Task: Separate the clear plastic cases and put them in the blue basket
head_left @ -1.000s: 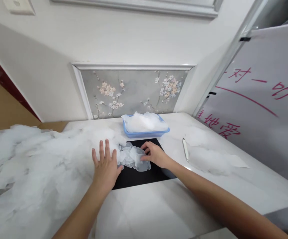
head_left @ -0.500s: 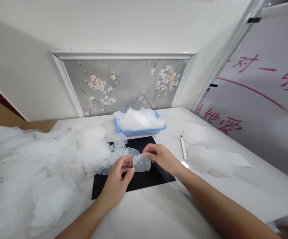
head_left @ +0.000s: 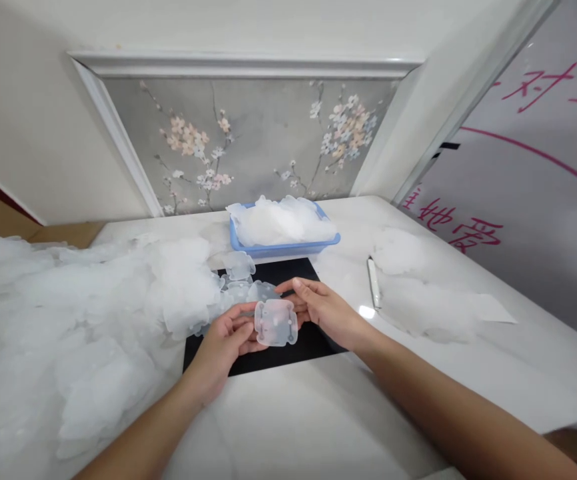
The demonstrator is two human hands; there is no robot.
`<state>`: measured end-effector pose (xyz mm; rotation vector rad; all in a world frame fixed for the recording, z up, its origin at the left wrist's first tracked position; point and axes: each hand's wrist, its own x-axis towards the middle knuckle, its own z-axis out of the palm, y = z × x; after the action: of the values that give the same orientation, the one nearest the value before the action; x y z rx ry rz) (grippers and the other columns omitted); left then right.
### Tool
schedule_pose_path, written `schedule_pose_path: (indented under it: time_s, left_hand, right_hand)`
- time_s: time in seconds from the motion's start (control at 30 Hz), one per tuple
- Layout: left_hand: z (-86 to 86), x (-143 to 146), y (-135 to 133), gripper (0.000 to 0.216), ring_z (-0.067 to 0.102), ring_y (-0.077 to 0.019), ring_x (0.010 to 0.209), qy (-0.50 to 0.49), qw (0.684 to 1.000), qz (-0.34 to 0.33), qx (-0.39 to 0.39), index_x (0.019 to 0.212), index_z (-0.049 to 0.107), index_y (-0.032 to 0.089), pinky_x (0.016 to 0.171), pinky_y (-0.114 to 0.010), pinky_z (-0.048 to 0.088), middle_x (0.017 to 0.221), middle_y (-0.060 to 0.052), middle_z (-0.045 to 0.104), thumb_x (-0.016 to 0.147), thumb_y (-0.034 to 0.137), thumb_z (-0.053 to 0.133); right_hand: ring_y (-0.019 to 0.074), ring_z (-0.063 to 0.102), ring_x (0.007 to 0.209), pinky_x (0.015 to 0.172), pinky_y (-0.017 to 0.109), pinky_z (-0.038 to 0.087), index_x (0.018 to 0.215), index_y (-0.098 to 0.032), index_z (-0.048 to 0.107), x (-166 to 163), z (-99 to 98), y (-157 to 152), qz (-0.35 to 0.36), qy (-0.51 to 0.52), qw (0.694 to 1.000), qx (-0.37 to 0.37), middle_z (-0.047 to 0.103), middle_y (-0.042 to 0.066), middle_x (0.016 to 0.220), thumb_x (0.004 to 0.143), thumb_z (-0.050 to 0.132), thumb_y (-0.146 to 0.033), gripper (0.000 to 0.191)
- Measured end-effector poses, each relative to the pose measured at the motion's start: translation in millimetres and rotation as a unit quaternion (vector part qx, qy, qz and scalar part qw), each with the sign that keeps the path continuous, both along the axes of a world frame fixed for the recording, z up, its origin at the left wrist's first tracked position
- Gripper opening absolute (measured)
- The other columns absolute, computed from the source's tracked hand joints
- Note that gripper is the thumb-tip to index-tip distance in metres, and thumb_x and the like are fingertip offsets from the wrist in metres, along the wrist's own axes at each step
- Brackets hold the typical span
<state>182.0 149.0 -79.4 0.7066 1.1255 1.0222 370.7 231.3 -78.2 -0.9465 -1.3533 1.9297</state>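
Note:
A thin, translucent plastic piece [head_left: 276,323] with scalloped edges and small dots is held up above a black mat [head_left: 313,343]. My left hand [head_left: 224,343] pinches its left edge between thumb and fingers. At the right edge is my right hand [head_left: 321,307], thumb raised and fingers apart, some fingertips partly behind the piece; whether they touch it I cannot tell. Behind the hands, similar translucent pieces [head_left: 239,267] lie loosely over the mat's left part, beside a large heap of such pieces [head_left: 103,300].
At the back stands a blue basket [head_left: 288,251] heaped with whitish translucent pieces. To the right lie a white pen-like tool [head_left: 373,283] and another flat pile of pieces [head_left: 418,310]. A wall panel [head_left: 263,140] borders the table's back, with a written board [head_left: 518,200] on the right.
The piece has turned to face me more squarely. My left hand has taken hold of its left edge, while the right hand has released its pinch on the top corner. The view has shifted slightly.

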Motion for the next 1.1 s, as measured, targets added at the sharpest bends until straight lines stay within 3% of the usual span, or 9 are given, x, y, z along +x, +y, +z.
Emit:
schedule_pose_path:
  time_s: [0.23,0.47,0.57,0.63,0.7,0.77,0.9,1.0,1.1]
  left_hand:
    - [-2.8,-2,1,0.042,0.068,-0.0181,0.086,-0.008,1.0,0.004,0.01,0.119,0.059,0.018,0.083,-0.034,0.055,0.095,-0.006,0.071,0.082,0.038,0.063]
    - [-2.3,-2,1,0.046,0.068,-0.0194,0.089,0.004,1.0,0.002,0.016,0.116,0.06,0.018,0.082,-0.033,0.054,0.103,-0.008,0.07,0.076,0.038,0.07]
    - [-0.7,-1,1,0.046,0.067,-0.0195,0.089,0.012,1.0,0.007,0.016,0.114,0.061,0.018,0.081,-0.033,0.054,0.103,-0.008,0.07,0.074,0.038,0.071]
    - [-0.6,-1,1,0.045,0.067,-0.0197,0.089,0.014,1.0,0.009,0.019,0.113,0.062,0.017,0.081,-0.034,0.054,0.103,-0.008,0.07,0.074,0.037,0.071]
    - [-1.5,-1,1,0.044,0.067,-0.0199,0.089,0.015,1.0,0.012,0.023,0.113,0.062,0.018,0.081,-0.034,0.054,0.102,-0.008,0.07,0.074,0.037,0.071]
    - [-3.0,-1,1,0.044,0.067,-0.0198,0.089,0.018,0.999,0.017,0.024,0.113,0.062,0.018,0.081,-0.035,0.054,0.101,-0.007,0.07,0.074,0.036,0.07]
    - [-4.9,-2,1,0.045,0.066,-0.0197,0.089,0.021,0.999,0.031,0.022,0.114,0.061,0.018,0.081,-0.035,0.054,0.101,-0.007,0.07,0.074,0.035,0.07]
    - [-4.2,-2,1,0.044,0.066,-0.0193,0.09,0.016,0.999,0.031,0.024,0.114,0.061,0.018,0.081,-0.034,0.054,0.101,-0.007,0.069,0.074,0.034,0.07]
    - [-3.2,-2,1,0.045,0.066,-0.0186,0.088,0.007,0.999,0.035,0.02,0.117,0.061,0.018,0.083,-0.034,0.054,0.096,-0.006,0.069,0.076,0.034,0.068]
  right_hand:
    - [0.0145,0.063,0.064,0.057,0.026,0.049,0.1,-0.015,0.064,1,-0.4,0,0.008,0.0,1.0,0.005,0.068,0.005,0.075,0.082,0.058,-0.063,0.051]
    - [0.0152,0.064,0.066,0.06,0.028,0.05,0.101,-0.015,0.063,0,1.9,-2,0.018,-0.003,1.0,0.021,0.069,0.006,0.077,0.084,0.057,-0.06,0.048]
    - [0.015,0.064,0.067,0.061,0.027,0.05,0.103,-0.016,0.062,0,3.7,-2,0.017,-0.003,1.0,0.019,0.069,0.005,0.078,0.088,0.054,-0.053,0.04]
    - [0.0151,0.064,0.071,0.063,0.028,0.051,0.106,-0.017,0.06,1,5.0,-1,0.021,-0.003,0.999,0.029,0.07,0.007,0.091,0.089,0.054,-0.04,0.029]
    - [0.0145,0.064,0.076,0.067,0.029,0.053,0.113,-0.02,0.058,2,6.3,-1,0.038,-0.009,0.997,0.065,0.067,0.008,0.113,0.084,0.053,-0.023,0.029]
    - [0.0149,0.064,0.083,0.075,0.033,0.054,0.122,-0.023,0.053,5,7.9,-1,0.08,-0.026,0.989,0.126,0.058,0.007,0.13,0.077,0.049,-0.011,0.047]
    - [0.0202,0.055,0.117,0.089,0.037,0.052,0.131,-0.027,0.049,9,11.5,-3,0.147,-0.069,0.95,0.266,0.037,0.005,0.148,0.071,0.039,-0.001,0.066]
    - [0.0218,0.044,0.13,0.093,0.037,0.05,0.133,-0.03,0.05,10,13.0,-4,0.156,-0.103,0.926,0.327,0.03,0.004,0.151,0.075,0.04,0.0,0.067]
    - [0.0259,0.038,0.135,0.102,0.044,0.043,0.123,-0.031,0.061,7,13.0,-6,0.162,-0.131,0.905,0.37,0.029,0.003,0.153,0.08,0.057,-0.009,0.048]
